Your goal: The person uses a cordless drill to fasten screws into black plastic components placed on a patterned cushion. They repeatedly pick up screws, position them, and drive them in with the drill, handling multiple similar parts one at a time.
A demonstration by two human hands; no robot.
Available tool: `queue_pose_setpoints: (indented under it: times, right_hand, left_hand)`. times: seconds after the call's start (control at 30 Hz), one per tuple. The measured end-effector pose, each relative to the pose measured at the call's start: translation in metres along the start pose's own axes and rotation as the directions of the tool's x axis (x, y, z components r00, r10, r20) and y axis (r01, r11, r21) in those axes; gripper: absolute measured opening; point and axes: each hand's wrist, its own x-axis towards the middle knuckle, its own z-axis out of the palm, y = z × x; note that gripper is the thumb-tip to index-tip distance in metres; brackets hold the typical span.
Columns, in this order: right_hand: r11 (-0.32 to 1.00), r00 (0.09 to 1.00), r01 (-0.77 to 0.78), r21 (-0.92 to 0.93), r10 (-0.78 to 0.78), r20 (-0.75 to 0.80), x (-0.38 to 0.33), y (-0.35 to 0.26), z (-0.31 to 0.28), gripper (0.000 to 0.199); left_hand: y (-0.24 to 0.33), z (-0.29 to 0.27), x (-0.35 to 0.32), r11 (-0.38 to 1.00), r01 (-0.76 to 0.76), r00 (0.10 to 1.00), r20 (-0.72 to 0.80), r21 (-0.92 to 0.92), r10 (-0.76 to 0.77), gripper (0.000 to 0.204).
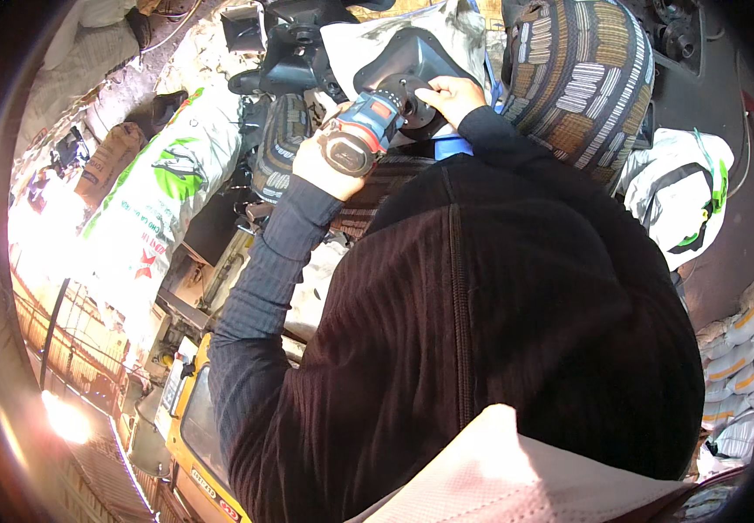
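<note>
My left hand (323, 166) is closed around a blue and black cordless drill (373, 120), whose front end points up and right at a black molded plastic part (413, 54). That part has a broad flared body and a round flange at its near end. The drill's tip meets or nearly meets the flange; the exact contact is hidden. My right hand (453, 98) pinches the flange's right edge between thumb and fingers. Beneath the part lies a white sack (351, 42), with a bit of blue showing under the flange.
Several black plastic parts (294, 48) are piled beyond my left hand. A patterned cushion-like bundle (579, 78) bulges at the right, near a white bag (678, 196). A long white and green sack (163, 187) lies left. A yellow-framed machine (187, 436) stands lower left.
</note>
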Motion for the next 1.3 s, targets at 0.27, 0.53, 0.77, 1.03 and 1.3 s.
queue_pose_setpoints:
  times: [0.27,0.53,0.77,1.03,1.3]
  right_hand:
    - [0.984,0.996,0.077,-0.163,-0.084,-0.033,0.019,0.006,-0.001,0.036]
    - [0.953,0.982,0.169,-0.251,-0.184,-0.038,0.016,0.012,-0.006,0.045]
    - [0.987,0.988,-0.144,0.076,0.138,0.075,0.025,-0.009,-0.007,0.031]
    - [0.851,0.955,-0.287,0.439,0.292,0.058,0.012,-0.080,0.015,0.039]
    - [0.914,0.933,-0.340,0.219,0.300,0.198,0.096,-0.134,0.051,0.031]
  left_hand:
    - [-0.005,0.010,0.011,0.988,-0.132,0.929,-0.339,0.081,0.152,0.052]
    - [-0.055,0.088,-0.077,0.983,-0.135,0.924,-0.374,-0.127,0.079,0.054]
    - [-0.066,0.212,-0.114,0.679,-0.030,0.970,-0.186,-0.734,-0.159,0.073]
    - [-0.222,0.213,-0.141,0.596,-0.510,0.661,-0.726,-0.620,-0.190,0.058]
    - [-0.341,0.323,-0.042,0.412,0.727,0.511,0.032,-0.550,-0.859,0.075]
